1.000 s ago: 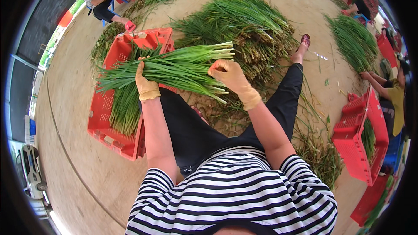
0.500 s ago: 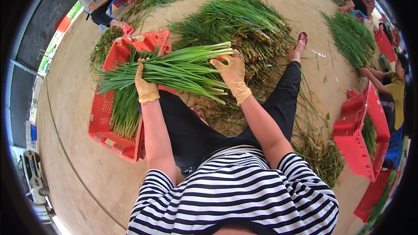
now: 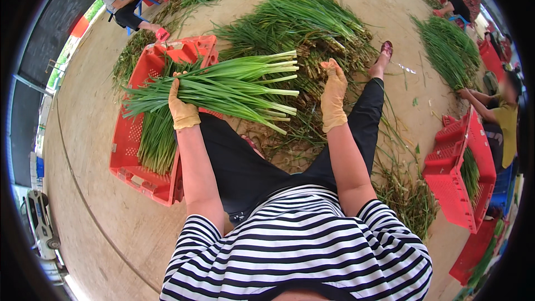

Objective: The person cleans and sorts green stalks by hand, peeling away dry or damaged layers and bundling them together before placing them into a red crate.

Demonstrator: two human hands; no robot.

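My left hand (image 3: 184,111), in a tan glove, is closed around a bunch of garlic chives (image 3: 234,86). The green leaves spread leftward over a red crate, while the pale stem ends fan out to the right. My right hand (image 3: 333,97), gloved alike, hangs apart from the bunch, in front of the root ends of a large chive pile (image 3: 301,28). Its fingers are curled with the tips together; whether anything small is between them cannot be seen. In the red crate (image 3: 150,187) at my left lie more chives (image 3: 157,147), stems toward me.
Loose trimmings (image 3: 409,200) litter the floor around my legs. At the right stand a tilted red crate (image 3: 446,173) and another chive pile (image 3: 448,50), where a person in yellow (image 3: 506,117) works. A seated person (image 3: 120,0) handles chives at the far left. A blue stool (image 3: 460,20) stands far right.
My right hand has left the stem ends of the bunch and moved right, toward the pile. My left hand keeps its hold on the bunch in nearly the same place.
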